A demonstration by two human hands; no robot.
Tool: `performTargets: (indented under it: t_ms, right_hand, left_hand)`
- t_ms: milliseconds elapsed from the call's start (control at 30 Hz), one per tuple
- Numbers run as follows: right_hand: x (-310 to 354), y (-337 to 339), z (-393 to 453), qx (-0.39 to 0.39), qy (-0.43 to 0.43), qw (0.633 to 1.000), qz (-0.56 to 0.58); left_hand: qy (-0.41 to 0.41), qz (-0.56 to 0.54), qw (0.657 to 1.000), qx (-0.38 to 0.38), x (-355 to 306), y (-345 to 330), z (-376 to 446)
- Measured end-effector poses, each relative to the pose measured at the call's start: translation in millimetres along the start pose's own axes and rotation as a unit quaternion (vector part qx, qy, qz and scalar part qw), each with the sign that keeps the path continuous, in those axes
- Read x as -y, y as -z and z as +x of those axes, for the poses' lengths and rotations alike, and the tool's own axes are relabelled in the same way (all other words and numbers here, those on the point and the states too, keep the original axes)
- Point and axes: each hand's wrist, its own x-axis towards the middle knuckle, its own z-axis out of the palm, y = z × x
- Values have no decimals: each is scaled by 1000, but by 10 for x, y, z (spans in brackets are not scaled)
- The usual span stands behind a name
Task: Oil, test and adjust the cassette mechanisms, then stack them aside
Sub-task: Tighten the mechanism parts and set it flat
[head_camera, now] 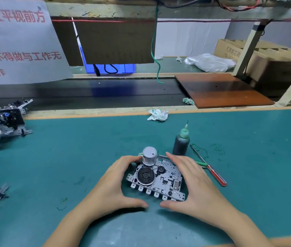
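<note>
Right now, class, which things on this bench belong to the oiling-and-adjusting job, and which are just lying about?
Job: cassette mechanism between left hand and right hand; oil bottle; screwdriver; stacked mechanisms.
Lying about: crumpled tissue; brown board; plastic bag; cardboard box.

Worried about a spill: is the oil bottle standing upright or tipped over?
Upright. The oil bottle stands on its base on the green mat, its needle tip pointing up, just beyond the right hand.

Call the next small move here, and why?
Probably the right hand reaches for the oil bottle: both hands cup the cassette mechanism flat on the mat, holding no tool, and the bottle stands upright just beyond it. The left hand can steady it.
</note>
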Motion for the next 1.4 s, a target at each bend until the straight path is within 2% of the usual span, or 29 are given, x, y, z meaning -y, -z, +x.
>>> performTargets:
  t_ms: [100,233,367,467,533,600,633,667,700,733,767,800,833,900,933,967,1000,1033,1067,1133,1167,1200,1267,1333,1400]
  right_hand:
    - [70,32,70,19,1,996,-83]
    - [172,109,177,82,-5,983,-163]
    - [233,194,270,108,-4,977,-184]
    - [228,249,345,107,12,971,-211]
    - [200,293,352,107,23,971,-212]
    - [151,345,334,101,8,987,-124]
    - [147,364,319,99,-13,995,-8]
    - [139,374,308,109,-32,980,165]
    - [148,367,300,144,-31,924,353]
    - [171,324,306,191,-5,838,511]
    - [201,249,319,234,24,759,608]
    - [257,169,337,269,49,689,671]
    - [305,80,364,295,49,640,708]
    - [347,-84,422,313,19,571,759]
    - [340,-148,432,315,-1,533,785]
    - [324,-195,436,308,-22,511,802]
    - [296,-229,436,296,-32,521,800]
    - [301,-234,431,275,-31,573,771]
    - [301,-236,434,240,-30,643,727]
    - [301,-205,435,114,-43,785,608]
    - [275,-191,431,34,-46,844,533]
    - [233,-186,422,-47,-48,887,457]
    - [139,-194,396,-160,-63,922,346]
    - [100,-214,373,-191,-86,922,325]
    - [116,-235,365,-188,-96,925,316]
  left_hand:
    - [0,-24,999,-27,-12,-4,-12]
    - [-23,2,998,-57,-42,-34,-13]
    - [-37,19,996,-77,-53,-65,24]
    - [1,46,994,-95,-73,-100,2]
    - [39,18,995,-85,-83,-102,-6]
    - [97,-104,986,-91,-107,-95,51]
    - [133,-207,964,-103,-121,-70,100]
    - [159,-317,931,-92,-138,-28,124]
    - [161,-397,902,-51,-167,8,124]
    - [158,-473,867,-1,-187,17,133]
    - [173,-539,824,32,-218,27,169]
    - [207,-599,771,63,-249,9,241]
    - [211,-649,727,84,-280,-31,240]
    - [192,-734,643,104,-356,-65,268]
    - [176,-738,642,110,-368,-80,272]
    - [168,-705,682,98,-387,-63,287]
    - [152,-681,710,97,-373,-50,280]
    - [145,-692,699,103,-330,-47,275]
    - [145,-696,698,88,-300,-26,271]
    - [164,-723,668,69,-188,2,274]
    - [165,-723,669,42,-142,-4,284]
    - [166,-727,666,6,-124,-4,301]
    - [183,-732,654,-48,-137,-12,328]
    - [204,-746,629,-78,-150,-26,342]
    - [205,-767,603,-78,-149,-41,337]
